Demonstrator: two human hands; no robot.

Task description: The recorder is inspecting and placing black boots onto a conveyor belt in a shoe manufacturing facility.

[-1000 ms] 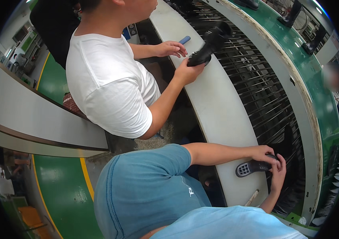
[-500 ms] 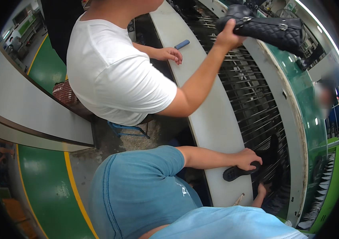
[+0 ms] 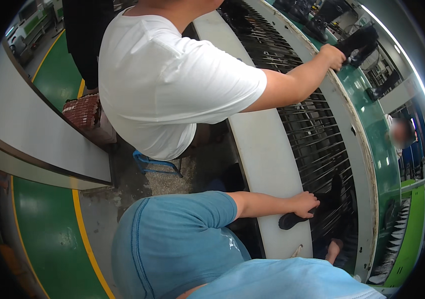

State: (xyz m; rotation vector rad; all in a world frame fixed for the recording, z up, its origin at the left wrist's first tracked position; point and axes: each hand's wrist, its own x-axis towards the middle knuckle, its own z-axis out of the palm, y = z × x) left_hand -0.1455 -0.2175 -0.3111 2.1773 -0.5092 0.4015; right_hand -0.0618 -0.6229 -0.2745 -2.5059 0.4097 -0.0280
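Note:
My left hand [image 3: 305,205] is closed on a black boot [image 3: 292,221], whose dark sole end rests at the edge of the white bench top. The rest of the boot blends into the dark rollers beyond. Lower down, my right hand [image 3: 333,249] is partly hidden by my light blue sleeve [image 3: 292,281]; it is over the dark roller bed [image 3: 322,144], and what its fingers hold, if anything, does not show. Farther up, a co-worker in a white shirt [image 3: 172,79] reaches across, and that person's hand [image 3: 333,56] grips another black boot [image 3: 359,44].
The white bench top [image 3: 267,149] runs between me and the metal rollers. Past a pale rail [image 3: 359,149] lies a green surface [image 3: 367,114] with black boots [image 3: 317,27] standing at its far end. A green frame with white bristles [image 3: 394,244] stands at right. A blue stool [image 3: 157,164] is beside the co-worker.
The co-worker's hand has carried its boot from over the rollers out to the green surface. My left hand stays on the boot and has turned slightly. My right hand shows little change.

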